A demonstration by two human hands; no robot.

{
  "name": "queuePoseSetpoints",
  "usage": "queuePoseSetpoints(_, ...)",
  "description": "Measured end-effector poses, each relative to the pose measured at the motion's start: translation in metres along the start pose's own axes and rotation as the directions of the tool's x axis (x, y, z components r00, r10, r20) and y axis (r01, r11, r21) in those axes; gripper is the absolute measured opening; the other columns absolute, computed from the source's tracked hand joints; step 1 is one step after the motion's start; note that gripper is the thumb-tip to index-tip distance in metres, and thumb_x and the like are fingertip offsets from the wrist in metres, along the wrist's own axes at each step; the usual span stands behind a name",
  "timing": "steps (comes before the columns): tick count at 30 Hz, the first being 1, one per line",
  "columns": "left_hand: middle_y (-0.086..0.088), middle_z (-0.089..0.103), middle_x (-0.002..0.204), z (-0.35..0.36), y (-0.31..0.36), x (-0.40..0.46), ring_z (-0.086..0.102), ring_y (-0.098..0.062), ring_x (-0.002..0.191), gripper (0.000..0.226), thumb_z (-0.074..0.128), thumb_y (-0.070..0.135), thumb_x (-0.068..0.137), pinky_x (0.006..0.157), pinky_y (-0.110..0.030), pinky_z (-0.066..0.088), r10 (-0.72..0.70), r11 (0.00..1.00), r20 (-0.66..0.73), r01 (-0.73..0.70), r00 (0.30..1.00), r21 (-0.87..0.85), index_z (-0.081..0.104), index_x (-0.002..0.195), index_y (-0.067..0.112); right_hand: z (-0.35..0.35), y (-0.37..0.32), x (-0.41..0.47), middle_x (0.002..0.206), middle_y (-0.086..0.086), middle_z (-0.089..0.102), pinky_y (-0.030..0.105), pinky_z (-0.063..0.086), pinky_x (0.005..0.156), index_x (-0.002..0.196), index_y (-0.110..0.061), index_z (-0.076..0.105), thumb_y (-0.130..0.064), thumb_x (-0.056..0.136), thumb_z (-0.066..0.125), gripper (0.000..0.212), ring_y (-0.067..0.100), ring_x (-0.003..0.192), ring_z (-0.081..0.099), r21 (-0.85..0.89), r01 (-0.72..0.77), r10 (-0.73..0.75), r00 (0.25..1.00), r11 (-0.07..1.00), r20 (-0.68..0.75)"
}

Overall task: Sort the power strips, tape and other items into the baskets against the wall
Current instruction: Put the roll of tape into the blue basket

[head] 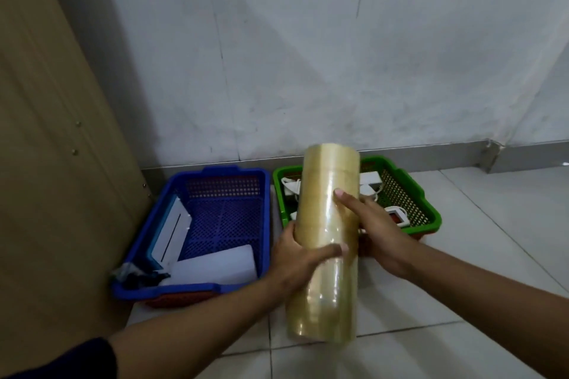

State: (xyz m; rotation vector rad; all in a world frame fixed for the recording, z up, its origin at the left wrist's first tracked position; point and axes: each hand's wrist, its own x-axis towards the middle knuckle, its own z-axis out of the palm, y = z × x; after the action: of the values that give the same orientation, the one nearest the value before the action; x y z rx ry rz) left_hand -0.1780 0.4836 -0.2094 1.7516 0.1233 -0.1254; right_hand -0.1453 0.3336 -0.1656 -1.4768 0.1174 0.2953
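A long stack of clear tape rolls [326,209], wrapped as one tube, is held upright in the air between the two baskets. My left hand [295,258] grips its lower middle from the left, thumb across the front. My right hand [372,224] holds it from the right, with a finger laid on its front. Behind it at the right stands the green basket [426,197], holding white power strips [371,181] and cords. At the left, the blue basket [215,286] holds white flat items [215,264] and a dark bundle.
Both baskets stand on a white tiled floor against a grey wall [308,55]. An orange-red basket [175,300] shows under the blue one. A brown cabinet side [55,163] rises at the left, touching the blue basket. A metal skirting runs along the wall.
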Motion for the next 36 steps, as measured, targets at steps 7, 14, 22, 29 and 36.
queuePoseSetpoints(7, -0.013, 0.072, 0.109, -0.082, 0.020, 0.040, 0.070, -0.032, 0.097, 0.092, 0.083, 0.054, 0.045, 0.091, -0.051, 0.053, -0.351, 0.861, 0.073, 0.353, 0.933, -0.367, 0.055, 0.124, 0.017, 0.058, 0.017, 0.011, 0.123, 0.003, 0.060, 0.048, 0.054, 0.088, 0.135, -0.035, 0.038, -0.046, 0.074, 0.072, 0.071, 0.027, 0.107, 0.063, -0.088, -0.200, 0.217, 0.933, 0.976, 0.287)
queuePoseSetpoints(14, -0.020, 0.066, 0.111, -0.134, -0.009, 0.063, 0.064, -0.035, 0.098, 0.067, 0.062, 0.056, 0.076, 0.080, -0.044, 0.053, -0.544, 0.704, 0.113, 0.525, 0.831, -0.479, 0.055, 0.124, 0.009, 0.126, 0.019, 0.051, 0.119, 0.007, 0.062, 0.049, 0.053, 0.091, 0.126, -0.025, 0.047, -0.057, 0.056, 0.074, 0.082, 0.027, 0.104, 0.063, -0.359, -0.203, 0.320, 0.897, 0.911, 0.304)
queuePoseSetpoints(22, -0.017, 0.051, 0.137, -0.154, -0.056, 0.082, 0.051, -0.034, 0.121, 0.076, 0.019, 0.064, 0.092, 0.097, -0.035, 0.039, -0.379, 0.912, -0.398, 0.409, 0.835, -0.010, 0.044, 0.137, 0.008, 0.155, 0.022, 0.099, 0.121, 0.002, 0.063, 0.037, 0.050, 0.095, 0.110, -0.020, 0.068, -0.044, 0.058, 0.078, 0.058, 0.021, 0.106, 0.060, -0.263, -0.081, 0.105, 0.991, 0.961, 0.078)
queuePoseSetpoints(29, -0.012, 0.049, 0.085, -0.169, -0.078, 0.073, 0.050, -0.031, 0.091, 0.038, 0.017, 0.016, 0.102, 0.073, -0.034, 0.032, -0.254, 0.753, -0.223, 0.337, 0.941, 0.565, 0.032, 0.066, 0.015, 0.168, 0.032, 0.098, 0.132, 0.001, 0.056, 0.020, 0.037, 0.084, 0.131, -0.024, 0.054, -0.037, 0.070, 0.079, 0.067, 0.018, 0.116, 0.053, -0.571, 0.203, -0.165, 0.979, 0.796, 0.118)
queuePoseSetpoints(36, -0.008, 0.072, 0.089, -0.183, -0.074, 0.065, 0.063, -0.023, 0.089, 0.044, 0.040, 0.033, 0.093, 0.085, -0.039, 0.046, -0.200, 0.876, -0.037, 0.196, 0.979, 0.440, 0.072, 0.078, 0.008, 0.169, 0.037, 0.097, 0.128, 0.003, 0.059, 0.025, 0.042, 0.089, 0.131, -0.024, 0.054, -0.041, 0.072, 0.076, 0.065, 0.020, 0.115, 0.055, -0.633, 0.283, -0.264, 0.956, 0.721, 0.127)
